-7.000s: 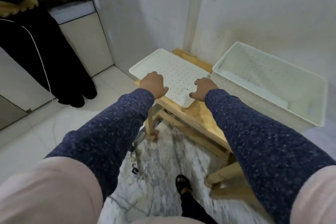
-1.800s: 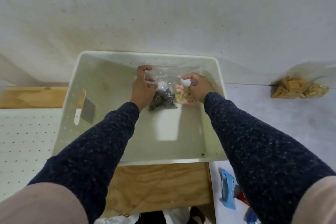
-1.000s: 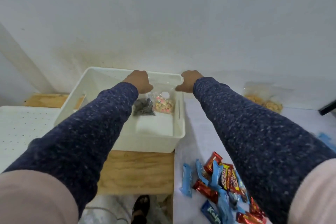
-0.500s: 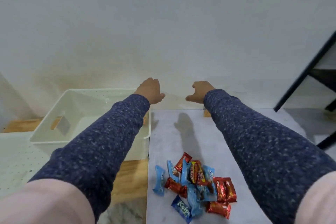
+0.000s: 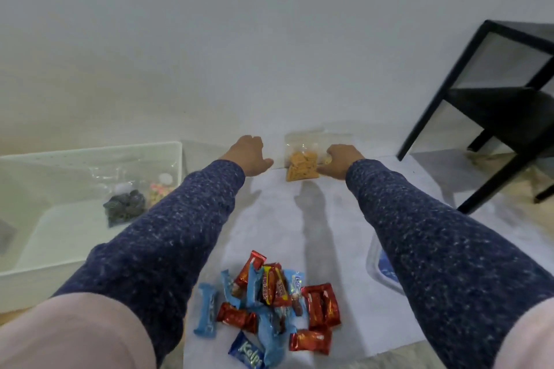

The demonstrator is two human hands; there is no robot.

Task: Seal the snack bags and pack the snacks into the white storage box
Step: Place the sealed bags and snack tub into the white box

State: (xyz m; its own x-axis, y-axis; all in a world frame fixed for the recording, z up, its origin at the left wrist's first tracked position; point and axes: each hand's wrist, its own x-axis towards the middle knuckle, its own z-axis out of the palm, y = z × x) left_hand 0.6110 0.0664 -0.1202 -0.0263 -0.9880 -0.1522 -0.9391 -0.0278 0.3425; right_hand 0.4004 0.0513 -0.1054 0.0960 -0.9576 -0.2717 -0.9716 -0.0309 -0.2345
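While crinkly clear cracker bag leans, right hand touches it.

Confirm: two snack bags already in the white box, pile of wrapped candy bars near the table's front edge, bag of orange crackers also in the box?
Not quite. The head view shows the bag of orange crackers on the table by the wall, beside the right hand, not in the white box. The rest holds.
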